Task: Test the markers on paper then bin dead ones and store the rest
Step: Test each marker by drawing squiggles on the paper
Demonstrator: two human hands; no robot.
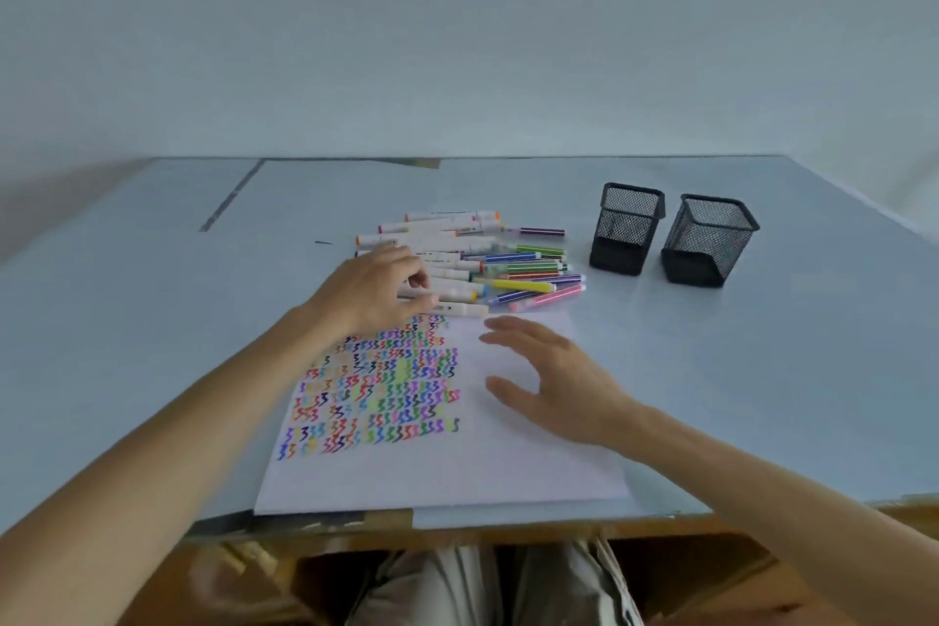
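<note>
A pile of markers (488, 264) lies on the table beyond the white paper (447, 468): white-barrelled ones on the left, thin striped coloured ones on the right. The paper's left half is filled with rows of coloured squiggles (376, 397). My left hand (373, 292) is at the near left edge of the pile, thumb and curled fingers pinching a white marker (457, 308). My right hand (554, 384) hovers over the paper's right half, fingers spread, holding nothing.
Two black mesh pen cups, one (627, 229) and another (706, 239), stand side by side right of the pile, both looking empty. The pale blue table (152, 300) ends at a front edge just below the paper. A thin dark gap (231, 201) runs across the far left.
</note>
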